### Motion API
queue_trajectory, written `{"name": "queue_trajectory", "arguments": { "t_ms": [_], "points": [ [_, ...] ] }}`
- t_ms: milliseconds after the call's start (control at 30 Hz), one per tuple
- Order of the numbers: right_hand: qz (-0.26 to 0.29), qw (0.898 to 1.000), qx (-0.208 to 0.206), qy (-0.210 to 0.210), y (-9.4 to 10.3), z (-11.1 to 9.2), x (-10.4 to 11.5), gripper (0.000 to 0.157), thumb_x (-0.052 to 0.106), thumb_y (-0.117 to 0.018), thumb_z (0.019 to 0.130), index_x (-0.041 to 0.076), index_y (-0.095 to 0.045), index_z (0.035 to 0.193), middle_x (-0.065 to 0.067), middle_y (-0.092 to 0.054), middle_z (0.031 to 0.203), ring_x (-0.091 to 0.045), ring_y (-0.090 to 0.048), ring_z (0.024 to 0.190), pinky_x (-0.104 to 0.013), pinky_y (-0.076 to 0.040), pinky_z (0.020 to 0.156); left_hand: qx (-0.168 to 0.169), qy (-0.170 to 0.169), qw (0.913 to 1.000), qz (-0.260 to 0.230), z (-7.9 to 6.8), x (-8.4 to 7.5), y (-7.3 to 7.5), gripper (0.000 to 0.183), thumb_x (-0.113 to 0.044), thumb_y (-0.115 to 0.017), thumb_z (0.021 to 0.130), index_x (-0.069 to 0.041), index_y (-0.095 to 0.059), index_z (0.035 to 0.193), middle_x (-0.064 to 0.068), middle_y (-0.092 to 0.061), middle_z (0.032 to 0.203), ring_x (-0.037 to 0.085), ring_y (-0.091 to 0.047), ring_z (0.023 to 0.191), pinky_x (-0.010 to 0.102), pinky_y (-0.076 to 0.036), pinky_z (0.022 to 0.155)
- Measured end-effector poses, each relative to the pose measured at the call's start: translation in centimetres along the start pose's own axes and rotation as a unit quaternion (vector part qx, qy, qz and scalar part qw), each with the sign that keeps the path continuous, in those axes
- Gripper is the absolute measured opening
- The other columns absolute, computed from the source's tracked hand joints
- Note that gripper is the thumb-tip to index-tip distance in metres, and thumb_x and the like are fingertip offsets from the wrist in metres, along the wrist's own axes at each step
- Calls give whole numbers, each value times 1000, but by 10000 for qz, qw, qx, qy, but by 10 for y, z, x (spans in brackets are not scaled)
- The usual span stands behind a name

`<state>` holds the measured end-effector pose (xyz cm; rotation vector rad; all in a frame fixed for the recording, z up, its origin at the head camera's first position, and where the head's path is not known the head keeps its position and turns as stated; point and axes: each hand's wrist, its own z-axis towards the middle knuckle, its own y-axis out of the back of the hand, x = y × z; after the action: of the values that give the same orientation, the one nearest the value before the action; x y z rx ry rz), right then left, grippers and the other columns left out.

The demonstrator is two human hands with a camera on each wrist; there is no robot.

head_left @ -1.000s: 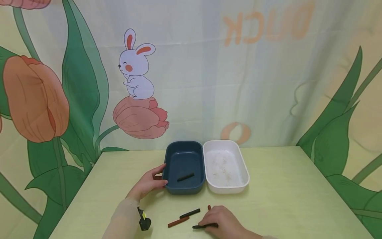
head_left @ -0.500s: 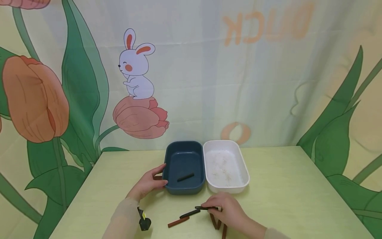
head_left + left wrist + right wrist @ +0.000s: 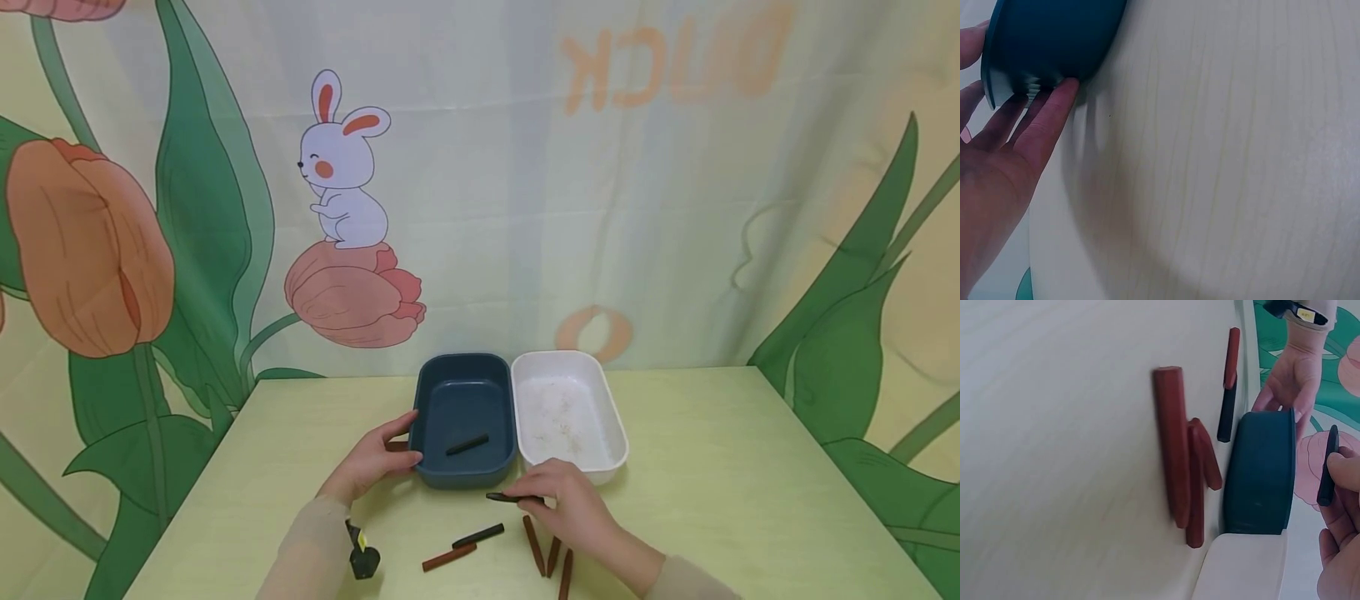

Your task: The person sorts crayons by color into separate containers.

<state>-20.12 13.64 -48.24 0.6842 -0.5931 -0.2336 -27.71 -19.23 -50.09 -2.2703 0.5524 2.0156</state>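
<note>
Near the middle of the table's (image 3: 697, 467) back edge, a blue bin (image 3: 465, 481) and a white bin (image 3: 562, 417) sat side by side with their rims meeting, blue one on the left. The left hand (image 3: 370, 460) was at the blue bin's left side, fingers pretty much straight and just resting against the wall. One stubby black crayon (image 3: 467, 444) lay slantwise inside that bin, towards its front end.

The right hand (image 3: 564, 504) had a pinched black crayon (image 3: 501, 497) between thumb and fingers, up off the tabletop, just in front of the two bins.

Further from the back edge, a loose black crayon (image 3: 477, 535) and a lone red-brown crayon (image 3: 449, 557) lay slanted with their ends touching. Over to the right of those, three red-brown crayons (image 3: 534, 546) were bunched up, pointing more or less at the back edge.

The white bin had some brownish smudges on its floor, and a black gadget (image 3: 365, 562) with a yellow patch stuck out by the left cuff. Behind the back edge, a cloth backdrop (image 3: 487, 167) with a bunny and tulips spread past both back corners.
</note>
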Motion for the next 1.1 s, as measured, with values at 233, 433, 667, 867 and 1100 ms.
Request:
{"name": "queue_trajectory", "arguments": {
  "t_ms": [233, 433, 667, 867, 1100],
  "points": [
    [-90, 9993, 55, -369, -6, 10, -4, 33, -3, -82, 74, 15, -80, 102, 7, -73, 92, -13, -65, 87, -32, -53, 79, 19, -17, 10000, -38, 0, 2, 1, 75, -4, -70, 89, -12, -35, 155, 18, -28, 159, 41, -47, 131, 42, -53, 92],
    [-169, 9986, -86, -485, -12, 24, -9, 32, -3, -83, 74, 14, -80, 101, 5, -73, 92, -15, -64, 88, -31, -53, 78, -10, 7, 10000, -14, 2, 4, 1, 75, -3, -70, 89, -13, -35, 155, 18, -28, 159, 41, -48, 130, 41, -53, 91],
    [-276, 9963, -185, -799, -17, 42, -15, 29, -1, -82, 77, 16, -80, 100, 6, -73, 93, -15, -62, 86, -30, -52, 73, -36, 54, 10000, -59, 4, 4, 0, 75, -3, -71, 89, -15, -36, 155, 17, -28, 159, 40, -47, 130, 40, -53, 91],
    [-453, 9948, -216, -889, -23, 54, -20, 27, 0, -81, 78, 16, -80, 100, 4, -73, 94, -17, -63, 87, -32, -52, 75, -23, 60, 10000, -50, 4, 5, 0, 76, -4, -71, 89, -14, -35, 155, 17, -27, 160, 41, -47, 131, 41, -53, 91],
    [-469, 9930, -266, -1048, -26, 72, -22, 24, 2, -79, 81, 16, -80, 101, 2, -74, 95, -20, -63, 90, -36, -52, 79, 23, 54, 10000, -18, 2, 3, 1, 77, -5, -71, 89, -14, -34, 155, 17, -27, 159, 41, -46, 131, 39, -53, 91]
  ]
}}
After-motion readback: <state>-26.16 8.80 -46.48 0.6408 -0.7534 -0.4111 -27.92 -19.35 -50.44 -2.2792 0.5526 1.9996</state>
